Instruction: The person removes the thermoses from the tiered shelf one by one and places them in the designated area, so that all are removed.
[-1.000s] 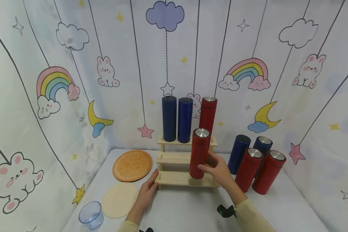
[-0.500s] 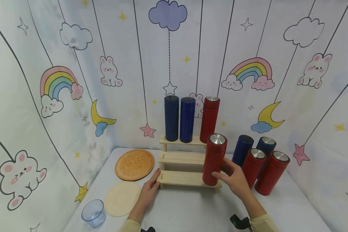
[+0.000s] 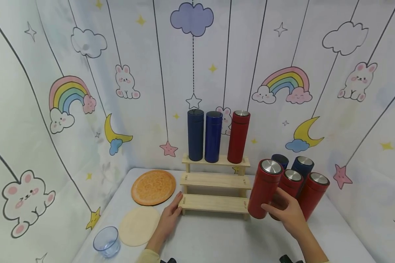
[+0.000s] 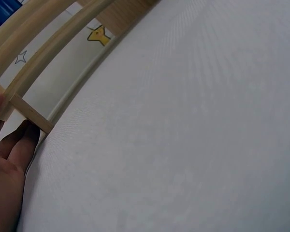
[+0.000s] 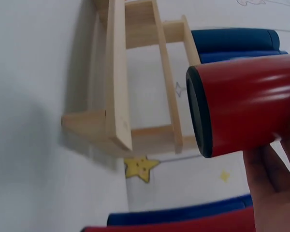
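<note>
In the head view my right hand holds a red vacuum flask with a silver-topped lid, thumb in front and fingers behind. The flask tilts slightly, right of the wooden shelf rack and overlapping the standing flasks. Its dark base faces the right wrist camera. My left hand rests against the rack's lower left end, with fingers touching the leg in the left wrist view. On the top tier stand a dark blue flask, a brighter blue flask and a red flask.
At the right stand two red flasks and two blue flasks, closely grouped. Left of the rack lie an orange-brown round mat and a cream round mat. A glass bowl sits near the table's left edge.
My right hand has carried the red flask from in front of the rack rightward and slightly down, toward the flask group. My left hand stays at the rack's left end.
</note>
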Action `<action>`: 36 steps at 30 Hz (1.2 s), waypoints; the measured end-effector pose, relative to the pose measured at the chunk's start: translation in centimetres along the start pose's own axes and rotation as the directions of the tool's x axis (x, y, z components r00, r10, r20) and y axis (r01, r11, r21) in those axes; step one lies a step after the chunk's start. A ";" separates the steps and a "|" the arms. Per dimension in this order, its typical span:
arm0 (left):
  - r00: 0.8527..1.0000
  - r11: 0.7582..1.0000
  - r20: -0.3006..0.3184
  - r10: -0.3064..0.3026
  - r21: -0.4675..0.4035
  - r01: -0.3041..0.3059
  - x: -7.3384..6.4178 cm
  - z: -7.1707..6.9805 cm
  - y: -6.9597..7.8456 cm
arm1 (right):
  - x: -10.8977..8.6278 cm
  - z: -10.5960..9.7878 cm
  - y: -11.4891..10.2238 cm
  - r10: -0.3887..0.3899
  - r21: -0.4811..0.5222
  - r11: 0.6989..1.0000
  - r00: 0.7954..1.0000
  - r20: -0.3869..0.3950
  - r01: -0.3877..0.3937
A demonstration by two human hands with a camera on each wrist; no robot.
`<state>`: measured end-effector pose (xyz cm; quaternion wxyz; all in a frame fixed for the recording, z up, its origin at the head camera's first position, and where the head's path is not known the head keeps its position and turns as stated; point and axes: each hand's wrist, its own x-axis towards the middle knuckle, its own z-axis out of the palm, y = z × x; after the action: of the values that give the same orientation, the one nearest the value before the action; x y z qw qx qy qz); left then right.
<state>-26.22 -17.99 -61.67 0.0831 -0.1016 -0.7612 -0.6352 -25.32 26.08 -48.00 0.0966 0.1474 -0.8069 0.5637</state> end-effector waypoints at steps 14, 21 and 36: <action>1.000 1.000 -0.010 -0.004 -0.020 0.004 0.1 0.1 0.3 | -2.8 -4.8 1.4 0.122 -0.058 0.991 0.992 0.021 -0.120; 1.000 1.000 -0.009 -0.019 -0.003 0.019 0.0 0.1 0.4 | -3.7 -6.4 3.6 0.262 -0.080 0.963 0.964 0.056 -0.257; 1.000 1.000 -0.009 -0.024 0.000 0.024 -0.2 0.1 0.6 | -4.4 -8.4 8.3 0.490 -0.096 0.871 0.866 0.101 -0.482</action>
<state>-25.91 -17.80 -61.13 0.0792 -0.0895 -0.7620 -0.6365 -24.20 37.17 -53.83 -0.0929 -0.0298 -0.8410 0.5321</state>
